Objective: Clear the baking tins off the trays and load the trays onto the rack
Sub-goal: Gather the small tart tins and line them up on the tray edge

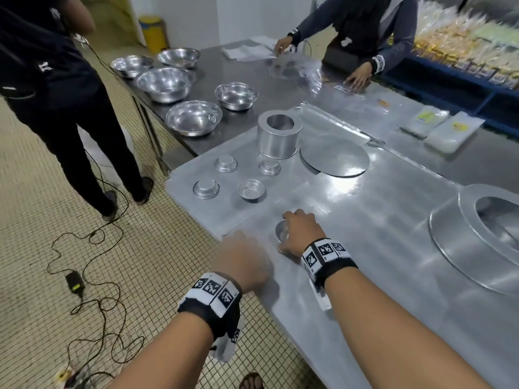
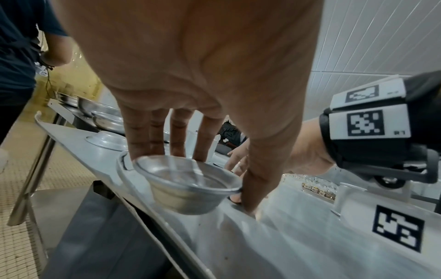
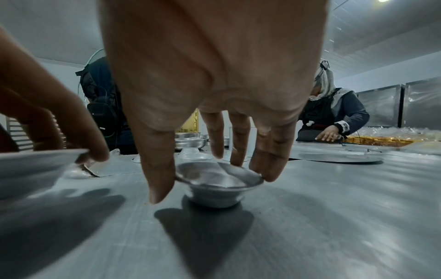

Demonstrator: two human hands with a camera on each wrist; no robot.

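Note:
Two flat metal trays lie side by side, the near tray [image 1: 365,226] and the far tray [image 1: 244,147]. My left hand [image 1: 244,259] is blurred at the near tray's front corner. In the left wrist view it [image 2: 198,179] holds a small round tin [image 2: 188,185] by the rim, lifted off the tray. My right hand [image 1: 297,231] grips another small tin [image 1: 281,231], which stands on the near tray [image 3: 310,226] between thumb and fingers [image 3: 238,154]. Several small tins [image 1: 226,163], a tall ring tin [image 1: 279,134] and a flat round disc [image 1: 334,155] sit on the far tray.
A large wide tin [image 1: 477,237] stands on the near tray at the right. Steel bowls [image 1: 179,82] fill the table's back left. One person [image 1: 56,80] stands on the floor at left, another [image 1: 365,37] works at the far side. Cables [image 1: 92,276] trail on the floor.

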